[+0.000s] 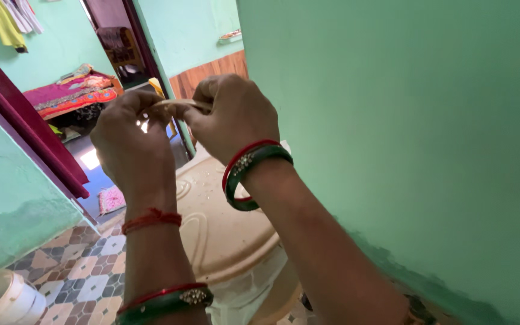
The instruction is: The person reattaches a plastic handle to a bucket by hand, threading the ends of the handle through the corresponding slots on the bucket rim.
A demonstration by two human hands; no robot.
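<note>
Between my two raised hands I am pinching a thin pale strip [179, 103], each end caught by fingertips, so it is spanning the small gap from one hand to the other at about chest height. What it is made of I cannot tell. My left hand [132, 144] is closing its fingers together on the strip's left end, back of the hand facing me. My right hand [231, 117] is clamping thumb and forefinger on the right end, knuckles curled over.

Below my right hand, a red and dark green bangle pair [249, 174] is sitting on that wrist. Below my left hand, a red thread [151, 219] is wrapping the wrist, and further down the forearm more red and green bangles [167, 300] are showing.

Under both hands a large beige round lid [224, 235] is lying flat. Left of and beneath my left hand patterned floor tiles [85, 271] are showing. Just right of my right hand a green wall [404, 132] is standing close. Beyond my hands a doorway is opening onto a bed with a bright cover [70, 96].
</note>
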